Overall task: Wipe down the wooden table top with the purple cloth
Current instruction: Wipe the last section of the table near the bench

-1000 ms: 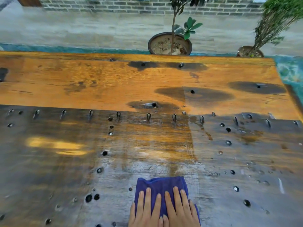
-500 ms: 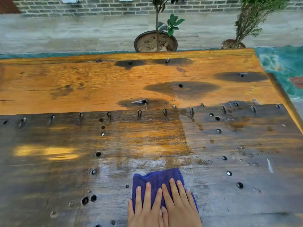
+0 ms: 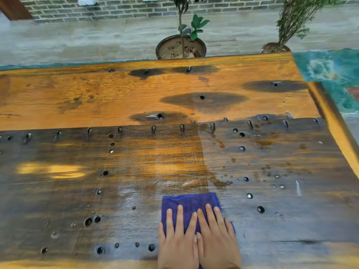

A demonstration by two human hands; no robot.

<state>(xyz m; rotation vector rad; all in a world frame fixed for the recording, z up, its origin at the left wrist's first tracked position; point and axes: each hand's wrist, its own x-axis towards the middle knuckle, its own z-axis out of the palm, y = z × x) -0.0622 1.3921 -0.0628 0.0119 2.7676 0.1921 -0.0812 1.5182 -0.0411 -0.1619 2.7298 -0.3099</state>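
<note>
Both hands, left hand (image 3: 177, 243) and right hand (image 3: 216, 241), press the purple cloth (image 3: 191, 203) flat on the near desk (image 3: 116, 98), fingers (image 3: 179, 218) spread.

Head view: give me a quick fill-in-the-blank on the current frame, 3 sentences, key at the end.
1. Both hands, the left hand and the right hand, press flat on the ____ cloth.
2. The cloth lies on the ____ plank of the wooden table top, near the person.
3. Beyond the far edge of the table stand ____ potted plants, the nearer-centre pot and another to its right.

Missing words: purple; dark; two
</note>
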